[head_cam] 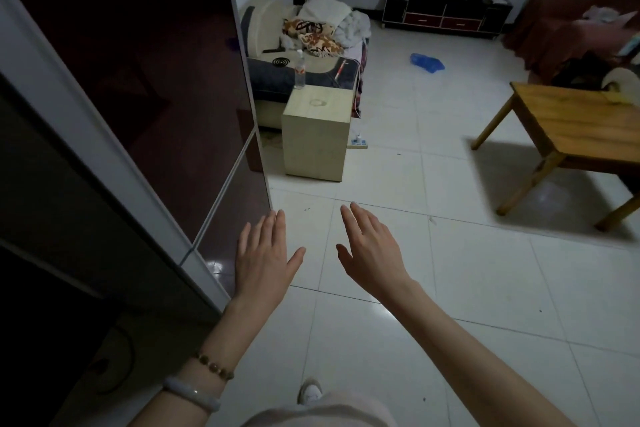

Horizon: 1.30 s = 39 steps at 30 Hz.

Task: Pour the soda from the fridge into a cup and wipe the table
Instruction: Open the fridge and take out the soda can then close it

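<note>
So the fridge (pixel 138 97) fills the left side of the frame, dark glossy doors shut, which means the soda is presumably inside and out of sight. No cup visible anywhere either. Both hands hang out in front over the white tile floor (pixel 450 288), flat and empty, fingers loosely spread, gripping nothing. The left hand (pixel 265 260) sits right by the fridge's lower corner edge, near but I can't tell if it's touching; looks placed to go for the door. The right hand (pixel 370 253) is just beside it toward centre, free to help. Wooden table (pixel 571 128) is at the right edge, well apart from the hands, probably the one to wipe, no cloth on it that I can see. A clear bottle (pixel 300 70) stands on a box (pixel 317 128) at upper centre, looks like water, not soda. Basically nothing of the task looks done.
</note>
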Tool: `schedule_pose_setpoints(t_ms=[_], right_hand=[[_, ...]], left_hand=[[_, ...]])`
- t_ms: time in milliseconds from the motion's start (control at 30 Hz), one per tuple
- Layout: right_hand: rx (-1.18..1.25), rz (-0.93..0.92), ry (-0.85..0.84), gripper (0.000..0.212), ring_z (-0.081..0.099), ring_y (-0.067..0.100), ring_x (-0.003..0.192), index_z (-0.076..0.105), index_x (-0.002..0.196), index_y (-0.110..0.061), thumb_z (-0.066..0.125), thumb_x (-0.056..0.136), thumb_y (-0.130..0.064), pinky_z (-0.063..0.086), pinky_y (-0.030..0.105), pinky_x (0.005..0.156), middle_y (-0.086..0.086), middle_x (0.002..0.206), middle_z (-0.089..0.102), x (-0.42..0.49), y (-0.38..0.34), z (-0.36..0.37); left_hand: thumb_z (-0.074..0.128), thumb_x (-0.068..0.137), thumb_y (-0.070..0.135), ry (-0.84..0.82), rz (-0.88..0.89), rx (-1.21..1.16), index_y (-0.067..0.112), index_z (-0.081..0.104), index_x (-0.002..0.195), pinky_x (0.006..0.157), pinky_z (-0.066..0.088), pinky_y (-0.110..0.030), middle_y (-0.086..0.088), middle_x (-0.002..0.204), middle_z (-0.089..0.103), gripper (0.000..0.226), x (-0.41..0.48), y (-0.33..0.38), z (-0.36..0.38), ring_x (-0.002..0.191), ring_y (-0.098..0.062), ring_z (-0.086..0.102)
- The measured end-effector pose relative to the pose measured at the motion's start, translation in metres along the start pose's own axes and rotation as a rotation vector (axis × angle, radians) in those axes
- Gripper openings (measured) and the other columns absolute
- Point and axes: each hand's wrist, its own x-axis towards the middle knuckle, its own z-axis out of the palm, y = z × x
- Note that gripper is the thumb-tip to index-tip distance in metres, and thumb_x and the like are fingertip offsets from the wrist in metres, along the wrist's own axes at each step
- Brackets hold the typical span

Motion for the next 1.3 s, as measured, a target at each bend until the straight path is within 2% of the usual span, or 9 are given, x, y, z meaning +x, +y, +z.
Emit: schedule_pose_setpoints(t_ms=[200, 467, 567, 667, 800, 1000, 1133, 1200, 1300], right_hand=[[0.043, -0.097, -0.047, 0.069, 0.053, 0.036, 0.119, 0.045, 0.132, -0.001, 0.075, 0.073, -0.023, 0.049, 0.043, 0.091, 0.021, 0.133, 0.052, 0.047, -0.001, 0.012], [0.072, -0.372, -0.104, 0.069, 0.028, 0.03, 0.139, 0.021, 0.146, -0.008, 0.054, 0.09, -0.031, 0.029, 0.038, 0.11, 0.014, 0.151, 0.028, 0.102, -0.018, 0.021], [0.063, -0.489, -0.099, 0.072, 0.039, 0.031, 0.133, 0.031, 0.143, -0.005, 0.064, 0.083, -0.031, 0.038, 0.039, 0.104, 0.016, 0.145, 0.038, 0.123, -0.029, 0.023], [0.085, -0.592, -0.066, 0.076, 0.055, 0.032, 0.118, 0.047, 0.133, -0.003, 0.078, 0.069, -0.032, 0.05, 0.039, 0.091, 0.017, 0.131, 0.055, 0.14, -0.041, 0.025], [0.142, -0.737, -0.041, 0.077, 0.056, 0.033, 0.117, 0.046, 0.133, -0.002, 0.077, 0.069, -0.031, 0.051, 0.041, 0.09, 0.018, 0.131, 0.055, 0.159, -0.064, 0.023], [0.227, -0.89, 0.028, 0.079, 0.057, 0.034, 0.114, 0.048, 0.131, -0.001, 0.079, 0.062, -0.022, 0.053, 0.042, 0.086, 0.019, 0.13, 0.055, 0.184, -0.097, 0.01], [0.253, -0.973, 0.102, 0.079, 0.059, 0.032, 0.113, 0.051, 0.129, -0.001, 0.08, 0.058, -0.017, 0.054, 0.037, 0.083, 0.018, 0.128, 0.057, 0.204, -0.123, -0.005], [0.266, -1.024, 0.149, 0.07, 0.059, 0.033, 0.112, 0.052, 0.128, 0.0, 0.074, 0.064, -0.016, 0.054, 0.038, 0.083, 0.02, 0.128, 0.057, 0.214, -0.138, -0.017], [0.279, -1.081, 0.237, 0.056, 0.058, 0.035, 0.113, 0.052, 0.127, 0.002, 0.044, 0.076, -0.019, 0.053, 0.041, 0.086, 0.023, 0.128, 0.056, 0.228, -0.159, -0.043]], left_hand=[[0.036, 0.092, 0.057, 0.018, -0.089, 0.016, 0.011, 0.016, 0.15, 0.113, 0.0, -0.037, -0.008, 0.156, 0.022, 0.076, 0.026, -0.007, 0.0, 0.143, -0.023, 0.022], [0.034, 0.092, 0.058, 0.106, -0.311, 0.043, 0.013, 0.014, 0.15, 0.114, 0.002, -0.037, -0.006, 0.156, 0.021, 0.075, 0.038, -0.025, -0.015, 0.143, -0.021, 0.021], [0.042, 0.091, 0.055, 0.141, -0.449, 0.059, 0.011, 0.021, 0.148, 0.113, 0.005, -0.037, -0.009, 0.153, 0.027, 0.076, 0.037, -0.033, -0.024, 0.141, -0.024, 0.027], [0.057, 0.086, 0.051, 0.173, -0.563, 0.094, 0.005, 0.038, 0.141, 0.11, 0.024, -0.043, -0.014, 0.143, 0.044, 0.075, 0.033, -0.038, -0.032, 0.13, -0.029, 0.045], [0.066, 0.08, 0.045, 0.262, -0.701, 0.134, 0.001, 0.046, 0.135, 0.106, 0.034, -0.048, -0.017, 0.134, 0.054, 0.073, 0.026, -0.047, -0.045, 0.122, -0.031, 0.053], [0.059, 0.084, 0.048, 0.347, -0.848, 0.204, 0.001, 0.042, 0.137, 0.108, 0.031, -0.046, -0.017, 0.139, 0.049, 0.072, 0.018, -0.063, -0.074, 0.126, -0.031, 0.049], [0.05, 0.089, 0.051, 0.416, -0.882, 0.201, 0.005, 0.031, 0.144, 0.114, 0.021, -0.043, -0.014, 0.148, 0.037, 0.074, 0.021, -0.074, -0.102, 0.135, -0.028, 0.037], [0.046, 0.091, 0.053, 0.458, -0.885, 0.166, 0.008, 0.023, 0.147, 0.116, 0.016, -0.041, -0.011, 0.153, 0.029, 0.076, 0.026, -0.082, -0.121, 0.139, -0.025, 0.029], [0.046, 0.092, 0.052, 0.554, -0.881, 0.116, 0.01, 0.017, 0.149, 0.117, 0.015, -0.04, -0.008, 0.155, 0.024, 0.076, 0.038, -0.093, -0.153, 0.141, -0.023, 0.025]])
